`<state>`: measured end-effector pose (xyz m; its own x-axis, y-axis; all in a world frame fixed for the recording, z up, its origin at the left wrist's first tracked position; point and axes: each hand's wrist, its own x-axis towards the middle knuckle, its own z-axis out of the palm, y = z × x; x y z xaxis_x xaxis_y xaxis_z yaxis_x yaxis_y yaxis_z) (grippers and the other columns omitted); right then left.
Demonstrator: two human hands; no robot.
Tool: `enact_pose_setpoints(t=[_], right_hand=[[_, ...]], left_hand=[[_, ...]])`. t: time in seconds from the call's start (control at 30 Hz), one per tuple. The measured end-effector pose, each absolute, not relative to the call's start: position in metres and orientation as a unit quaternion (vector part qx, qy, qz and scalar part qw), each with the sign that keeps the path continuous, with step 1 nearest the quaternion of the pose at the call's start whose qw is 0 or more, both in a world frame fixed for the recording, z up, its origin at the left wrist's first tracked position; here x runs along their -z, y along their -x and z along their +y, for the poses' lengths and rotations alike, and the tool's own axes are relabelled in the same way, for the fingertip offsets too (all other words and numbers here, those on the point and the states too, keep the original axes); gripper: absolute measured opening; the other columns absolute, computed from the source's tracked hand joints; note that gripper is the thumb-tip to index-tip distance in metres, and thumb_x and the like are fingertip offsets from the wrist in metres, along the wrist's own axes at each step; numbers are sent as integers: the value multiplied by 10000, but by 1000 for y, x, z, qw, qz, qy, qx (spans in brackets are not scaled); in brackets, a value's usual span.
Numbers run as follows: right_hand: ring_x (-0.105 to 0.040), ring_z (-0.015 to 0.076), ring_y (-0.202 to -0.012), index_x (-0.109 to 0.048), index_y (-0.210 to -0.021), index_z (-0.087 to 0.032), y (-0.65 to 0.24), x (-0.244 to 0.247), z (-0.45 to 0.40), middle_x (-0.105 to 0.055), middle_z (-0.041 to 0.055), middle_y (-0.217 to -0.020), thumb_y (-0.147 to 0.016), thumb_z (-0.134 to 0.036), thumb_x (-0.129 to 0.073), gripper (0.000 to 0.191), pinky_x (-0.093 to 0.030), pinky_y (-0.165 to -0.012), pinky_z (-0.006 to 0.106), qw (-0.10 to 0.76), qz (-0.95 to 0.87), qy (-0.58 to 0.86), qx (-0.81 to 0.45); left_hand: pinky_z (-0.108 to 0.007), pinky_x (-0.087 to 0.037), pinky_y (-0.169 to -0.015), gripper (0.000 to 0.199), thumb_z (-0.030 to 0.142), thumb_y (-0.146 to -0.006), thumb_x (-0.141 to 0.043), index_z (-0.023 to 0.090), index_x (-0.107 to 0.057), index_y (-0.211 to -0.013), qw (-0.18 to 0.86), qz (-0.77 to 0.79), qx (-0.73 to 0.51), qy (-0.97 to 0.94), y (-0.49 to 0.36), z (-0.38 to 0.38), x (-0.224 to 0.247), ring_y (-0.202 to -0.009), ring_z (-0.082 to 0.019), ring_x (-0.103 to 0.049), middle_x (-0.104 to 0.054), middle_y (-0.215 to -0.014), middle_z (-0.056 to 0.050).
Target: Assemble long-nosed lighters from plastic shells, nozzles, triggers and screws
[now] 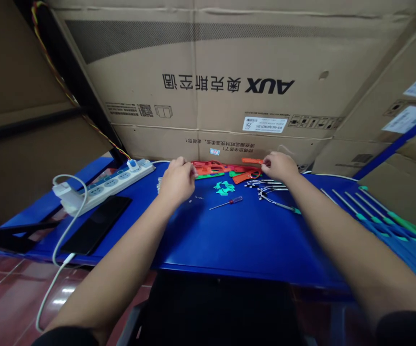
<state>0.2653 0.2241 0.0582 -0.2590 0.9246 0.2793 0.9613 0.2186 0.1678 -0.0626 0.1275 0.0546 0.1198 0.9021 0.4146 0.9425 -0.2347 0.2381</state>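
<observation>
At the back of the blue table, my right hand (279,166) pinches the end of a flat orange plastic strip (251,161). A second orange plastic piece (242,177) lies just below it. My left hand (179,181) is closed with its fingers curled down, beside the red plastic parts (208,167); what it holds, if anything, is hidden. Small teal plastic pieces (224,188) are heaped between the hands. In front of them lies a screwdriver (229,202) with a clear purplish handle. Wired metal parts (271,186) lie near my right wrist.
A white power strip (110,185) and a black phone (98,226) with a white cable occupy the left side. Metal rods with green ends (366,207) lie at the right. A cardboard sheet (222,57) walls off the back.
</observation>
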Motion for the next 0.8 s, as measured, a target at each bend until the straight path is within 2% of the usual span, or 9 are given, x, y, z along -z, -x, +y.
enact_pose_setpoints(t=[0.1,0.2,0.33,0.43,0.57,0.67,0.8], right_hand=[[-638,251,-944,-757,-963,-196,-267,-55,217,-733,98,-1016,-862,-336,-512,300,-447,-768,341,71,-789,592,150],[-635,263,-954,-753,-950,-191,-267,-51,209,-736,100,-1002,-854,-321,-524,280,-443,-778,356,76,-800,577,147],[-634,265,-994,-744,-985,-178,-261,-50,194,-733,110,-1045,-900,-311,-494,296,-439,-810,358,88,-815,555,145],[-651,239,-925,-738,-996,-193,-256,-49,162,-736,95,-1017,-927,-342,-485,302,-441,-762,329,92,-833,528,138],[-661,245,-821,-741,-895,-222,-266,-36,97,-727,85,-877,-955,-364,-449,330,-441,-718,347,91,-849,496,155],[-664,245,-761,-731,-849,-230,-283,-18,59,-712,84,-812,-969,-353,-435,342,-456,-700,367,91,-843,497,186],[-688,247,-815,-729,-933,-210,-300,5,42,-730,89,-901,-993,-345,-427,335,-508,-736,372,94,-854,497,123]], left_hand=[[-412,-478,-861,112,185,-926,-503,193,-598,-868,20,-551,231,802,62,71,-55,-963,-261,-542,-595,-1015,-88],[-401,-482,-796,149,181,-955,-457,202,-582,-878,-54,-511,221,829,58,29,-33,-911,-247,-540,-596,-1001,-83],[-420,-490,-807,181,212,-984,-432,212,-584,-886,-100,-522,212,820,55,6,-4,-899,-245,-550,-606,-1002,-85],[-410,-503,-817,166,229,-984,-450,227,-599,-910,-130,-526,204,815,61,0,5,-926,-242,-568,-609,-1014,-79],[-416,-511,-877,89,279,-947,-547,244,-623,-977,-151,-516,203,818,75,4,-2,-997,-241,-582,-613,-1085,-68],[-427,-501,-919,147,331,-958,-540,240,-644,-1007,-117,-519,209,821,80,21,-20,-1015,-244,-591,-628,-1091,-64],[-393,-489,-942,193,374,-952,-579,253,-656,-1082,-113,-464,169,862,65,45,-48,-1070,-240,-600,-647,-1126,-50]])
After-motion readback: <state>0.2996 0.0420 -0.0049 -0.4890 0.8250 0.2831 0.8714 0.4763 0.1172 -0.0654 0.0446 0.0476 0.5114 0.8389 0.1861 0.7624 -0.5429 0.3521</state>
